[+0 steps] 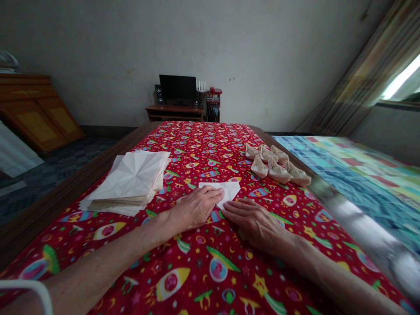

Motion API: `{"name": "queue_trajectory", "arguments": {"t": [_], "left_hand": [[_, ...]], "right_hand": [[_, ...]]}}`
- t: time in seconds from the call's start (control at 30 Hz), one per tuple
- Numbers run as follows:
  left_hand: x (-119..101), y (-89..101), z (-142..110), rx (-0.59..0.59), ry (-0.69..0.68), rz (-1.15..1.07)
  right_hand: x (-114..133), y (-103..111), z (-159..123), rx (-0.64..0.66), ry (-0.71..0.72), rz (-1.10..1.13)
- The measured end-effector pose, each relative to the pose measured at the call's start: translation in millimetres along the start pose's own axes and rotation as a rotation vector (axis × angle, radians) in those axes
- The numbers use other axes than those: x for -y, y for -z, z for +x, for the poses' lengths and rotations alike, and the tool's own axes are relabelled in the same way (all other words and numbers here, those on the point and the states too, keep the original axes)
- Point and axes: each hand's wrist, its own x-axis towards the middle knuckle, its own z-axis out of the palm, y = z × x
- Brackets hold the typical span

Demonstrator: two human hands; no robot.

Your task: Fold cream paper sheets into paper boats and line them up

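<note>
A small piece of folded white paper (232, 189), roughly a downward-pointing triangle, lies on the red patterned cloth in front of me. My left hand (201, 203) rests over its left part, closed on it, with the fingertips near its middle; the thumb is hidden. Fingers stretched out and lying flat, my right hand (254, 218) touches the paper's lower right edge. To the left is a stack of creased paper squares (134, 175), the top one marked with folds radiating from its centre. Several folded paper pieces (278, 169) with raised points sit in two rows at the right.
The red cloth (203, 148) covers a long wooden table (108, 162). At the far wall stand a monitor (177, 89) with speakers and a red telephone (215, 91). A bed with a patchwork cover (331, 175) is on the right, a wooden cabinet (36, 113) on the left. A white curved tube (31, 284) crosses the lower left corner.
</note>
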Motion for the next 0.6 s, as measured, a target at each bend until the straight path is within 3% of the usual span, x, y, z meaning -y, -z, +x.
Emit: {"name": "queue_trajectory", "arguments": {"t": [0.17, 0.27, 0.43, 0.6], "left_hand": [[1.3, -2.6, 0.7, -0.035, -0.018, -0.038], [5.1, -5.2, 6.3, -0.111, -0.022, -0.132], [16.0, -6.2, 21.6, -0.197, 0.194, -0.267], [25.8, -5.7, 23.1, -0.240, 0.329, -0.125]], "right_hand": [[-7.3, 3.7, 5.4, -0.049, 0.029, 0.086], [-20.1, -0.4, 14.1, -0.138, -0.052, 0.118], [-37.8, -9.2, 34.1, -0.231, -0.233, 0.042], [-49.5, -15.9, 32.4, -0.354, -0.250, -0.017]]}}
